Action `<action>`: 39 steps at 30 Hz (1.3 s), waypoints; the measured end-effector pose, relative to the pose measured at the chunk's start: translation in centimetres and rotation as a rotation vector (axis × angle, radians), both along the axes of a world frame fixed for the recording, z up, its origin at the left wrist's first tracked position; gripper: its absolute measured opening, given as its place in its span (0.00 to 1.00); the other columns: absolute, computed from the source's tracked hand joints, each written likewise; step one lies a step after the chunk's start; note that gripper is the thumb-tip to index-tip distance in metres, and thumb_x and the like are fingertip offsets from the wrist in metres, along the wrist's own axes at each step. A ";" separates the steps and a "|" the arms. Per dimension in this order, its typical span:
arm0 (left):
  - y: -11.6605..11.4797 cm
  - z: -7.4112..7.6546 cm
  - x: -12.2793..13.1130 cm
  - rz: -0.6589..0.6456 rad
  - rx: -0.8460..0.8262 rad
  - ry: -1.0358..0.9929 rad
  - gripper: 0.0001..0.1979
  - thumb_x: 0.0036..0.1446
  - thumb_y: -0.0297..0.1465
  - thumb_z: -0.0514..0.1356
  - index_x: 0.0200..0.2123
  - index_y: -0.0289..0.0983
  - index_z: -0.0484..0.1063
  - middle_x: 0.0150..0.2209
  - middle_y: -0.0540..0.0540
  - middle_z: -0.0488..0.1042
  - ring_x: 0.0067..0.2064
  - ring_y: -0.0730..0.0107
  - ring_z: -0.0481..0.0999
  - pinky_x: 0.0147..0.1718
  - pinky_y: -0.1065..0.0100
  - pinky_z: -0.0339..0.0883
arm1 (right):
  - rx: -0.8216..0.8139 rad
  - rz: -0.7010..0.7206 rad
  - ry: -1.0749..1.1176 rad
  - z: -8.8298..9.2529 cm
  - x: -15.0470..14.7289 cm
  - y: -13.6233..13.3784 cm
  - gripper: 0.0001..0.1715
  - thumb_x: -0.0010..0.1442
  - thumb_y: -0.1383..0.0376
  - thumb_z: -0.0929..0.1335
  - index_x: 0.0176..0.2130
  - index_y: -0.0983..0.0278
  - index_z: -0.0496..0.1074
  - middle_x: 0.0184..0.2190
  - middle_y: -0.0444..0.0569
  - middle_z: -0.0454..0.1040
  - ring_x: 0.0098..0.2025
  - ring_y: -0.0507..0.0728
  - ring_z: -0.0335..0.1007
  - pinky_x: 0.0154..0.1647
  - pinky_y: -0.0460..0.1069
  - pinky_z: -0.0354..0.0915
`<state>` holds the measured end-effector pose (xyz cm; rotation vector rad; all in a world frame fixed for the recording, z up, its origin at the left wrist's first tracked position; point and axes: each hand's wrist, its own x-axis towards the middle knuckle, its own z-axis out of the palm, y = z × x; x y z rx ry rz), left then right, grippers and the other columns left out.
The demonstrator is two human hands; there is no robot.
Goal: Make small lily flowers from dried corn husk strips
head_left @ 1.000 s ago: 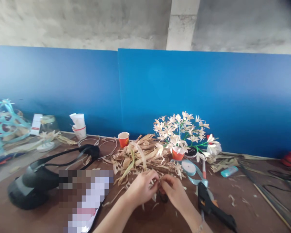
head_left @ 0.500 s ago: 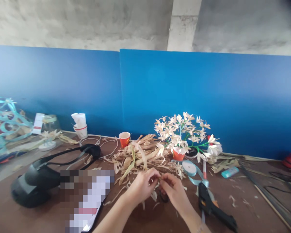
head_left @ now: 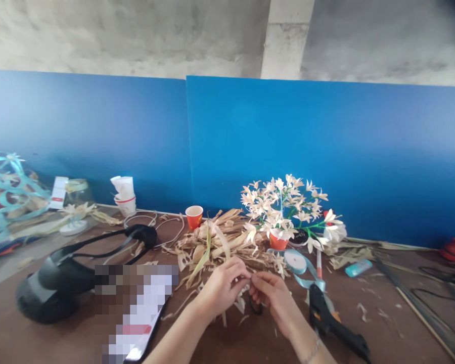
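My left hand (head_left: 227,283) and my right hand (head_left: 270,298) meet fingertip to fingertip above the brown table. Both are closed in a pinch around something too small to make out. Below the right fingers shows a dark ring-like loop (head_left: 255,306), perhaps scissor handles; whether the hand holds it I cannot tell. Just beyond my hands lies a heap of dry husks (head_left: 227,237). Cream husk flowers on green stems (head_left: 284,199) rise from a red paper cup (head_left: 278,241) behind the right hand. Pale scraps lie beneath the fingers.
A black glue gun (head_left: 331,323) and a blue ribbon roll (head_left: 296,262) are to the right, with a turquoise packet (head_left: 358,268) beyond. A phone-like slab (head_left: 147,328), a black headset-like device (head_left: 56,288) and another red cup (head_left: 194,218) are left. A blue partition (head_left: 307,141) stands behind.
My right hand's fingers have shifted, with its index finger now straighter against the left fingertips. Both hands stay together in nearly the same place.
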<state>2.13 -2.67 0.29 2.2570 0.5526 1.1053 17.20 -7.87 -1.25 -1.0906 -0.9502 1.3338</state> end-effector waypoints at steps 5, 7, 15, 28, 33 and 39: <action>0.0 -0.3 0.6 0.036 -0.200 -0.110 0.05 0.54 0.28 0.53 0.27 0.35 0.65 0.29 0.49 0.65 0.33 0.73 0.65 0.34 0.71 0.60 | 0.016 0.020 -0.014 0.2 -0.1 -0.1 0.14 0.47 0.58 0.70 0.22 0.68 0.71 0.18 0.44 0.69 0.20 0.48 0.58 0.21 0.44 0.52; 0.0 -0.5 0.8 0.008 -0.351 -0.142 0.06 0.55 0.31 0.52 0.29 0.35 0.64 0.28 0.50 0.64 0.30 0.74 0.64 0.32 0.72 0.59 | 0.019 0.021 -0.011 0.1 -0.1 -0.1 0.14 0.47 0.59 0.70 0.22 0.68 0.70 0.18 0.43 0.69 0.20 0.48 0.58 0.21 0.44 0.51; 0.1 -0.1 0.2 -0.043 -0.331 -0.124 0.07 0.50 0.30 0.58 0.33 0.36 0.71 0.35 0.46 0.68 0.36 0.70 0.67 0.38 0.68 0.60 | -0.022 0.003 -0.009 0.4 -0.2 -0.2 0.15 0.46 0.57 0.70 0.22 0.67 0.69 0.17 0.43 0.68 0.19 0.47 0.58 0.20 0.44 0.51; 0.3 -0.4 0.4 -0.206 -1.031 -0.556 0.12 0.53 0.38 0.56 0.31 0.34 0.65 0.31 0.48 0.66 0.25 0.81 0.62 0.22 0.77 0.54 | -0.006 -0.028 -0.057 0.2 -0.1 -0.1 0.13 0.43 0.59 0.72 0.25 0.66 0.70 0.18 0.41 0.68 0.19 0.47 0.58 0.22 0.44 0.53; 0.5 -0.1 0.3 -0.286 -1.171 -0.724 0.09 0.50 0.35 0.59 0.30 0.36 0.62 0.30 0.52 0.66 0.23 0.84 0.61 0.21 0.78 0.52 | -0.022 -0.046 -0.063 0.4 -0.1 -0.1 0.13 0.42 0.59 0.72 0.23 0.66 0.69 0.17 0.40 0.65 0.19 0.47 0.56 0.21 0.44 0.52; 1.1 -0.3 0.1 -0.177 -1.097 -0.719 0.09 0.52 0.36 0.56 0.31 0.36 0.62 0.34 0.48 0.68 0.24 0.81 0.63 0.19 0.77 0.53 | 0.013 -0.065 -0.092 0.5 0.0 -0.1 0.14 0.44 0.59 0.71 0.22 0.66 0.67 0.17 0.40 0.65 0.19 0.47 0.56 0.21 0.43 0.51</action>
